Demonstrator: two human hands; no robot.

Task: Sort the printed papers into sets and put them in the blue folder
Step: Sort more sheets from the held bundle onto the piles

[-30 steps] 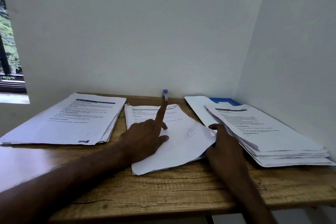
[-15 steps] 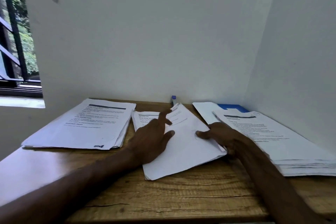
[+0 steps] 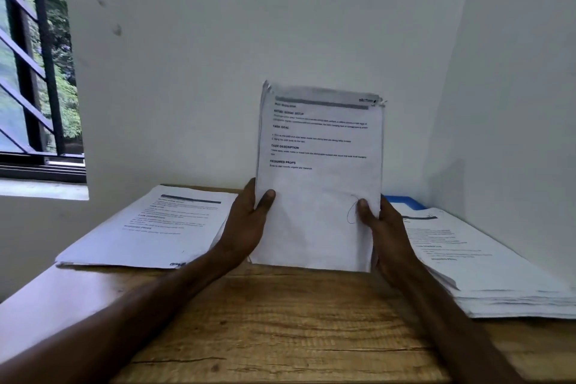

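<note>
A set of printed papers (image 3: pixel 318 171) stands upright on the wooden table (image 3: pixel 280 327), its bottom edge on the wood. My left hand (image 3: pixel 249 224) grips its left edge, thumb on the front page. My right hand (image 3: pixel 383 227) grips the right edge the same way. A flat stack of printed papers (image 3: pixel 156 224) lies to the left. A thicker stack (image 3: pixel 486 262) lies to the right. Behind that stack, a corner of the blue folder (image 3: pixel 402 200) shows by the wall.
White walls close the table at the back and on the right. A barred window (image 3: pixel 31 72) with a sill is at the far left. The table's front part is bare wood.
The middle set lay flat under both hands; both hands have lifted it upright on its bottom edge. The small blue-capped object at the back is hidden behind it.
</note>
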